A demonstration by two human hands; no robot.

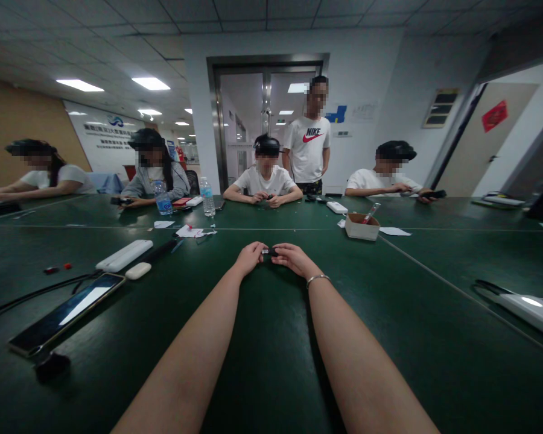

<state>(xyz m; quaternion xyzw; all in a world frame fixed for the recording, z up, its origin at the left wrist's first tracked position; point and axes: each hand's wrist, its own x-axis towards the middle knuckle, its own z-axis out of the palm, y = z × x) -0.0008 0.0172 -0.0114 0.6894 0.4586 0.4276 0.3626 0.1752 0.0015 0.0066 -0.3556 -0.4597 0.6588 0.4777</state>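
A small black object with a silver end (268,251) is held between my two hands, just above the green table. My left hand (250,258) is closed, its fingertips pinching the silver end. On the black end, the fingers of my right hand (292,258) are closed too, and a silver bracelet (318,279) circles that wrist. The object is too small and partly covered by fingers for me to tell its exact kind, or whether it is one piece or two.
Left on the green table (262,337) lie a phone (67,316), a white power bank (124,255), a white earbud case (138,270) and a cable. Ahead right stands a small box (361,227); bottles (207,198) stand ahead left. Several people are across the table.
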